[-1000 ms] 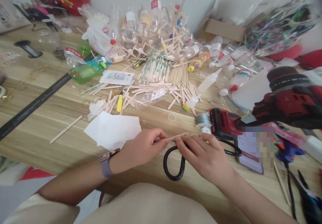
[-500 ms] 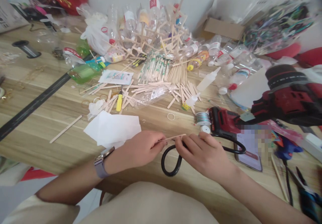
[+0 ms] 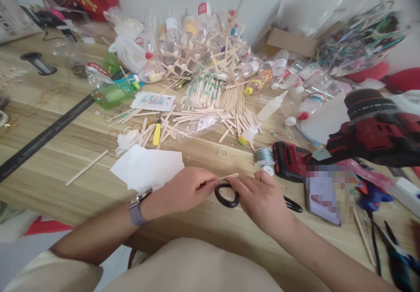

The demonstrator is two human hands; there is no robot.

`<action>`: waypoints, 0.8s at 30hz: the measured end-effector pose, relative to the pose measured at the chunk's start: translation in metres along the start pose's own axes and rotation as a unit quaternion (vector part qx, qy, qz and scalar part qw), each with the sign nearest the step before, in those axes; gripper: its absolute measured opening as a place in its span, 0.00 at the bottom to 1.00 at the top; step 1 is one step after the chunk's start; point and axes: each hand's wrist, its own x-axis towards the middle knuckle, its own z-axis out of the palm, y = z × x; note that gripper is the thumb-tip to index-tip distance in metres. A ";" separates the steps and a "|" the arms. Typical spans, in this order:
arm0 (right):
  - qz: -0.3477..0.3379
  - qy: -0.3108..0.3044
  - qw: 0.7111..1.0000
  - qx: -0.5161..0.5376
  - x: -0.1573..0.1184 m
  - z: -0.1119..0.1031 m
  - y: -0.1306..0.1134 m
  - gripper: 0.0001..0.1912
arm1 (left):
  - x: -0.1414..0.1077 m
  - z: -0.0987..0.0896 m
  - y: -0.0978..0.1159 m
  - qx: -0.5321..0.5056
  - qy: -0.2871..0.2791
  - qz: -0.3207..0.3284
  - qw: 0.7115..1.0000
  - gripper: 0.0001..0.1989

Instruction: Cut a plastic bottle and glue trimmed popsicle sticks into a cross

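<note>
My left hand (image 3: 187, 190), with a watch on its wrist, pinches one end of a flat wooden craft stick (image 3: 227, 177) above the table's near edge. At the stick's other end is my right hand (image 3: 262, 194), its fingers curled round what look like scissors with black loop handles (image 3: 226, 201). One loop shows left of the right hand and part of the other to its right. The blades are mostly hidden by my fingers, so I cannot tell whether they touch the stick. White paper sheets (image 3: 149, 167) lie just beyond my left hand.
Loose craft sticks (image 3: 244, 123), a yellow-handled screwdriver (image 3: 157, 133) and plastic bottles (image 3: 114, 94) spread across the table's far side. A red cordless drill (image 3: 364, 130), a wire spool (image 3: 264, 156) and a phone (image 3: 323, 198) are on the right. One craft stick (image 3: 87, 167) lies alone at left.
My right hand has shifted slightly right and turned with the scissors, whose loops now show smaller on either side of it. My left hand still holds the stick.
</note>
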 end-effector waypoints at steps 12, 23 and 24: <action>0.367 -0.021 0.838 0.403 0.012 0.020 -0.020 0.18 | -0.004 0.021 -0.007 0.188 0.084 0.046 0.977 0.17; 0.415 -0.037 0.759 0.501 0.016 0.019 -0.021 0.17 | -0.003 0.027 -0.014 0.300 0.092 0.102 0.944 0.18; 0.385 -0.032 0.814 0.434 0.014 0.019 -0.017 0.16 | -0.003 0.026 -0.013 0.267 0.098 0.086 0.955 0.18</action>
